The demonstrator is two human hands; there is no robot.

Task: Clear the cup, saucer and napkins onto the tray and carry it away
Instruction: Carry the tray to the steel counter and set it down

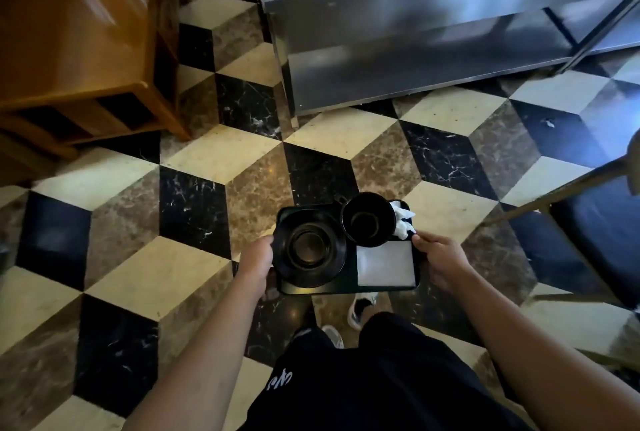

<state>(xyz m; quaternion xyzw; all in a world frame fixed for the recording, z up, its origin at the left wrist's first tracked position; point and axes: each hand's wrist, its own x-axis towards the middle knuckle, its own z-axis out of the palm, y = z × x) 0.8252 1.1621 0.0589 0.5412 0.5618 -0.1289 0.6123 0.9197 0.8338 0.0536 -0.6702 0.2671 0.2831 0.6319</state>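
Note:
I hold a black rectangular tray (349, 287) level in front of my waist, above the floor. My left hand (256, 261) grips its left edge and my right hand (440, 259) grips its right edge. On the tray's left half lies a black saucer (313, 248). A black cup (367, 220) stands at the tray's far middle. A crumpled white napkin (403, 221) sits at the far right corner, and a flat folded white napkin (385, 264) lies at the near right.
A stainless steel counter (433, 32) with a lower shelf stands ahead. Wooden furniture (76, 49) fills the upper left. A chair with a dark seat (602, 229) is close on the right. The floor (214, 160) is black, cream and brown marble tiles.

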